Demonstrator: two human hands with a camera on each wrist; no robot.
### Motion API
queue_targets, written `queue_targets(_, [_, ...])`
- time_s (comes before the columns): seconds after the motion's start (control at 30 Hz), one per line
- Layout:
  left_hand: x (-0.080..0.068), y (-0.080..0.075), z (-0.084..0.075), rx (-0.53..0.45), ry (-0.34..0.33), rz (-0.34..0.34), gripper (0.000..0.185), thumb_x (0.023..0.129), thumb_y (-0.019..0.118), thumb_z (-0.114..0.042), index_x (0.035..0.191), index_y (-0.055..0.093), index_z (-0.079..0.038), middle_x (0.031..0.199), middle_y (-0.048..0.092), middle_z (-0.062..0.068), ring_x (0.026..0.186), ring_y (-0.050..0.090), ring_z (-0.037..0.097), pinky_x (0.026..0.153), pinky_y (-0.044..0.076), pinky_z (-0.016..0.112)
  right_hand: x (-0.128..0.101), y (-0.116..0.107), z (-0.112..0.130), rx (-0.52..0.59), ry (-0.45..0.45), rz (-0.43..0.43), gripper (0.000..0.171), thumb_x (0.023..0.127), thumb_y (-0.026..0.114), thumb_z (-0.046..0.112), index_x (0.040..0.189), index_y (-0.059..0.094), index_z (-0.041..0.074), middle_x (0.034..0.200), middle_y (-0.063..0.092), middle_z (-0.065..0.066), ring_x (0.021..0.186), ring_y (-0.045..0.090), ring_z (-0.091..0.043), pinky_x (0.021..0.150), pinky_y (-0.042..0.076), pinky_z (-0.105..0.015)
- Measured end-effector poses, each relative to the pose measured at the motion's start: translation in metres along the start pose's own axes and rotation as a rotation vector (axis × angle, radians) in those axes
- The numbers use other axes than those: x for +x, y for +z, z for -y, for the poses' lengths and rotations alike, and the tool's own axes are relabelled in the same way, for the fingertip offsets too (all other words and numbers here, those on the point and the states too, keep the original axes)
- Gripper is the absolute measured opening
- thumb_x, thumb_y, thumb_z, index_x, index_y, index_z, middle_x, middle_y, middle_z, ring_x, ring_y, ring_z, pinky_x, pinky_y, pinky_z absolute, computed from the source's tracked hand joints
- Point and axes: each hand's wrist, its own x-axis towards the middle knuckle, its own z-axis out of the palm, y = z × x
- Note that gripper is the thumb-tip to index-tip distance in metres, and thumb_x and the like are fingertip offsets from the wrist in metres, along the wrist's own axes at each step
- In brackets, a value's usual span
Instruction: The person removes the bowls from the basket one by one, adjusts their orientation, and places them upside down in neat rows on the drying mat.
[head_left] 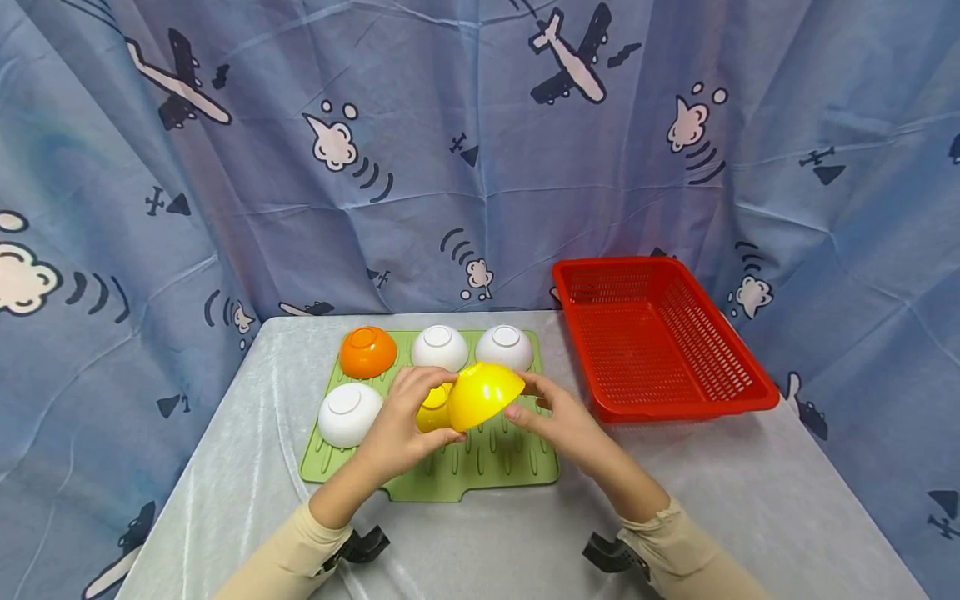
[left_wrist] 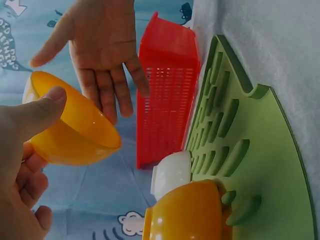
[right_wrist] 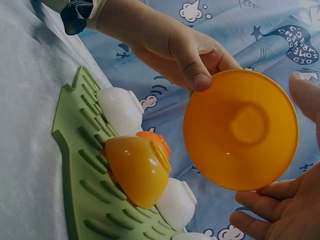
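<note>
A yellow bowl [head_left: 486,396] is held tilted above a green drying mat [head_left: 423,490]. My left hand [head_left: 397,429] pinches its rim, thumb on the inner side and fingers behind the outer wall, as the right wrist view shows. On the bowl's other side is my right hand [head_left: 566,427], its fingers spread and extended. Its fingertips are right at the bowl's edge in the right wrist view. Below the held bowl, a second yellow bowl [head_left: 432,415] sits upside down on the mat, partly hidden in the head view.
Also upside down on the mat are an orange bowl [head_left: 367,353], a white bowl [head_left: 348,421] at its left and two white bowls [head_left: 439,352] along the back. To the right stands a red perforated basket [head_left: 678,412]. A patterned blue curtain [head_left: 420,208] hangs behind the table.
</note>
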Motion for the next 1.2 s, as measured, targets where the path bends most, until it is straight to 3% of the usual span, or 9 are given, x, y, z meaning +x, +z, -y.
queue_targets(0.13, [-0.001, 0.000, 0.001, 0.031, 0.065, -0.005, 0.076, 0.066, 0.097, -0.025, 0.132, 0.063, -0.014, 0.132, 0.063, 0.000, 0.120, 0.051, 0.022, 0.102, 0.042, 0.044, 0.001, 0.002, -0.001, 0.016, 0.011, 0.000, 0.075, 0.091, 0.074, 0.044, 0.150, 0.049, 0.004, 0.142, 0.058, -0.018, 0.133, 0.051, -0.037, 0.113, 0.036, -0.060])
queue_targets(0.3, [-0.001, 0.001, 0.004, 0.030, 0.106, -0.049, 0.080, 0.060, 0.097, -0.027, 0.132, 0.065, -0.014, 0.130, 0.065, 0.002, 0.118, 0.051, 0.024, 0.100, 0.041, 0.041, 0.002, 0.001, -0.004, 0.119, 0.022, 0.025, 0.075, 0.090, 0.076, 0.039, 0.149, 0.048, 0.003, 0.146, 0.054, -0.021, 0.134, 0.048, -0.045, 0.106, 0.047, -0.056])
queue_targets(0.4, [-0.001, 0.001, 0.005, -0.008, 0.092, -0.080, 0.082, 0.056, 0.098, -0.027, 0.131, 0.067, -0.015, 0.130, 0.064, 0.003, 0.120, 0.049, 0.026, 0.103, 0.037, 0.042, 0.003, 0.000, -0.008, 0.209, 0.007, 0.050, 0.075, 0.089, 0.077, 0.035, 0.150, 0.046, 0.003, 0.149, 0.050, -0.022, 0.137, 0.043, -0.049, 0.102, 0.051, -0.053])
queue_targets(0.6, [-0.002, -0.003, 0.001, -0.122, -0.078, -0.089, 0.091, 0.052, 0.100, -0.025, 0.135, 0.064, -0.016, 0.135, 0.061, 0.000, 0.125, 0.047, 0.022, 0.108, 0.038, 0.045, 0.006, -0.001, -0.014, 0.323, -0.138, 0.115, 0.076, 0.087, 0.079, 0.027, 0.150, 0.044, 0.002, 0.145, 0.052, -0.020, 0.131, 0.049, -0.041, 0.098, 0.053, -0.041])
queue_targets(0.73, [-0.001, -0.005, -0.001, -0.183, -0.213, -0.036, 0.091, 0.056, 0.099, -0.024, 0.138, 0.062, -0.019, 0.136, 0.061, -0.003, 0.122, 0.050, 0.020, 0.100, 0.044, 0.052, 0.007, -0.002, -0.019, 0.318, -0.235, 0.114, 0.078, 0.086, 0.083, 0.027, 0.150, 0.044, 0.005, 0.146, 0.054, -0.015, 0.129, 0.049, -0.033, 0.104, 0.046, -0.031])
queue_targets(0.83, [0.000, -0.007, -0.002, -0.235, -0.294, 0.015, 0.088, 0.060, 0.097, -0.031, 0.140, 0.061, -0.021, 0.135, 0.061, -0.002, 0.120, 0.052, 0.027, 0.092, 0.044, 0.055, 0.008, -0.002, -0.022, 0.310, -0.289, 0.101, 0.081, 0.083, 0.085, 0.024, 0.151, 0.044, 0.007, 0.147, 0.053, -0.011, 0.132, 0.046, -0.030, 0.111, 0.039, -0.028])
queue_targets(0.97, [0.001, -0.008, -0.002, -0.279, -0.344, 0.063, 0.088, 0.063, 0.094, -0.044, 0.141, 0.060, -0.022, 0.129, 0.061, 0.000, 0.119, 0.052, 0.030, 0.091, 0.045, 0.052, 0.009, -0.003, -0.025, 0.299, -0.323, 0.083, 0.083, 0.080, 0.087, 0.019, 0.151, 0.045, 0.011, 0.147, 0.052, -0.008, 0.135, 0.044, -0.029, 0.118, 0.031, -0.045])
queue_targets(1.07, [0.002, -0.009, -0.001, -0.285, -0.347, 0.083, 0.085, 0.066, 0.095, -0.040, 0.142, 0.060, -0.023, 0.127, 0.061, -0.001, 0.117, 0.052, 0.023, 0.091, 0.046, 0.049, 0.010, -0.003, -0.026, 0.286, -0.329, 0.080, 0.084, 0.079, 0.088, 0.016, 0.151, 0.044, 0.013, 0.149, 0.050, -0.007, 0.136, 0.042, -0.031, 0.116, 0.025, -0.063])
queue_targets(1.2, [0.002, -0.011, 0.000, -0.276, -0.329, 0.104, 0.082, 0.069, 0.096, -0.029, 0.143, 0.059, -0.024, 0.126, 0.061, -0.002, 0.117, 0.051, 0.020, 0.091, 0.046, 0.047, 0.011, -0.004, -0.027, 0.234, -0.320, 0.077, 0.086, 0.079, 0.088, 0.015, 0.153, 0.043, 0.017, 0.153, 0.046, -0.006, 0.140, 0.037, -0.033, 0.115, 0.022, -0.070])
